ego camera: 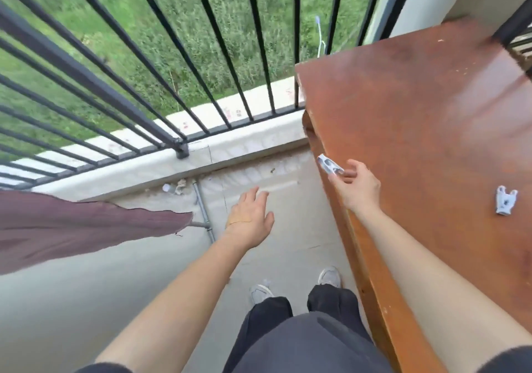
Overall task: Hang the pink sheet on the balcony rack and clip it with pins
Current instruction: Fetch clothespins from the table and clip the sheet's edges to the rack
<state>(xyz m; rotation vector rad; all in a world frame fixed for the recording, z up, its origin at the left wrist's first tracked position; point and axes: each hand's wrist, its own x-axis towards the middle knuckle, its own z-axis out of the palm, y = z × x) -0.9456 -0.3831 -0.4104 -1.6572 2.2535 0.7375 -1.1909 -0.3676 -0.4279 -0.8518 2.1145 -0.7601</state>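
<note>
Head view, right hand (pixel 359 189) pinching white pin (pixel 329 164)

— Where is the left grip (pixel 250 217)?
— Out in front, palm down. Its fingers are loose and a bit spread. It holds nothing.
— And the right grip (pixel 358 188)?
— A bit higher, off to the right. Its thumb and fingers pinch a small white pin (pixel 328 164) by one end.
— What about the arms?
— The left arm (pixel 172 295) and the right arm (pixel 417 257) are both bare and stretched forward.
</note>
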